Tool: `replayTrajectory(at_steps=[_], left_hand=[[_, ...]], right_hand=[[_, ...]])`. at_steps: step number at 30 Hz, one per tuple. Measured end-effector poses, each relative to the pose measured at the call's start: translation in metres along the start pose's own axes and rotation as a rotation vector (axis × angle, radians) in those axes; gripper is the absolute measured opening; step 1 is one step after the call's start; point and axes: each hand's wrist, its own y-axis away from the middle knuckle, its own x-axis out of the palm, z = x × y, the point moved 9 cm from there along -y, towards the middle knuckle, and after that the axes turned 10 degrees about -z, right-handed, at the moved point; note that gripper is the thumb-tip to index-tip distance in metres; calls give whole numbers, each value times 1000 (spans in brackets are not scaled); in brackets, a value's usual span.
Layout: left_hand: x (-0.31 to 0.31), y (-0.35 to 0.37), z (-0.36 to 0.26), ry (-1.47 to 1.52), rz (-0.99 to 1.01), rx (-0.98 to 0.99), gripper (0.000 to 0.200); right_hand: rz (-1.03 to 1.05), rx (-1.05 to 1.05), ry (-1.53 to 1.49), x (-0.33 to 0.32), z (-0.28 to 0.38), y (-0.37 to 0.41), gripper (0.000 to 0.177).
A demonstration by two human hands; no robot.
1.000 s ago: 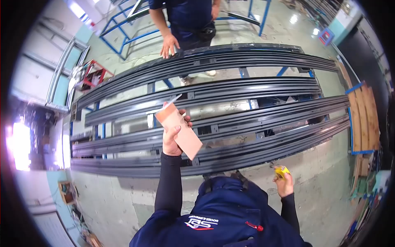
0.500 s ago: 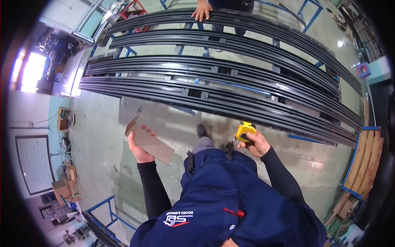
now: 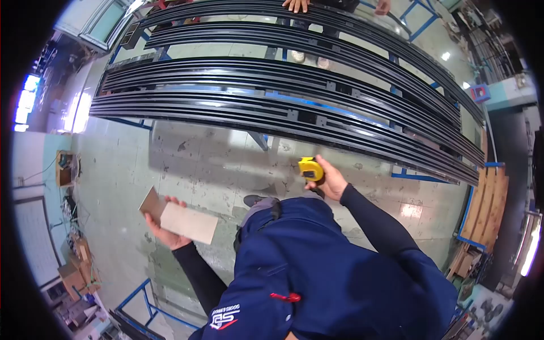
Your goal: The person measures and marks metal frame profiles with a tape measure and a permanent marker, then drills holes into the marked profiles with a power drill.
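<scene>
My left hand (image 3: 164,233), at the lower left, is closed around a bent, greyish-beige flat piece like folded cardboard (image 3: 190,222). Its fingertips show over the far edge and the thumb lies on the near side. A yellow tape measure (image 3: 310,170) with a dark patch on its face is gripped in my right hand (image 3: 330,178), in front of my body. Just beyond that hand runs the nearest long black grooved profile (image 3: 221,111), apart from both hands. A small dark cut-out with grey plates (image 3: 307,117) interrupts its top.
Several more black profiles (image 3: 226,69) lie parallel behind it on blue stands (image 3: 416,175). Across them, a co-worker's hand (image 3: 296,5) rests on the farthest profile. Wooden slats (image 3: 486,205) stand at right, a blue frame (image 3: 148,300) at lower left, a whiteboard (image 3: 37,241) at left.
The view has shifted. My left hand has swung lower and left with the cardboard piece, its fingertips now over the far edge. The tape measure has moved left. A second co-worker's hand shows at the top.
</scene>
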Motion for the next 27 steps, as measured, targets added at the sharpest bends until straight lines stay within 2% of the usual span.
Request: replayTrajectory(at_steps=[2,5,7,11,13,15,17,19,20,21,22,23,24,25,26,27], left_hand=[[-18,-23,-45,43,-51,-13,60],[-50,-57,-120,-117,-72,148,58],[-58,-78,-162,-83,-169,160,56],[-94,-155,-238,-105,-255,225,50],[-130,-199,-270,-209,-348,279,46],[-180,-252,-310,-366,-443,379,48],[-247,-301,-342,-612,-587,392,48],[-315,-326,-357,-868,-803,274,50],[-397,-337,-354,-935,-853,360,51],[-468,-347,-352,-1005,-909,443,53],[-506,-335,-346,-1048,-979,348,58],[-490,-303,-328,-696,-1061,-22,65],[-516,-277,-310,-549,-1168,-228,63],[-510,-253,-312,-534,-1335,-214,59],[-543,-241,-307,-593,-1327,-195,61],[-549,-231,-307,-621,-1377,-239,61]], right_hand=[[-40,21,8,52,-21,-24,57],[66,80,-105,151,-44,-48,58],[108,114,-119,210,-60,-67,59],[77,104,-20,314,-89,-134,60],[125,110,20,363,-92,-172,58],[197,127,69,426,-95,-220,58],[234,129,112,498,-93,-268,55],[313,141,182,581,-96,-317,52],[310,194,280,629,-94,-334,52],[437,191,322,680,-97,-356,53],[494,193,356,733,-100,-377,54],[569,200,372,789,-103,-391,55],[655,169,432,850,-99,-395,55],[685,132,492,907,-98,-401,55],[800,116,509,960,-103,-410,54],[841,107,552,1012,-103,-412,52]])
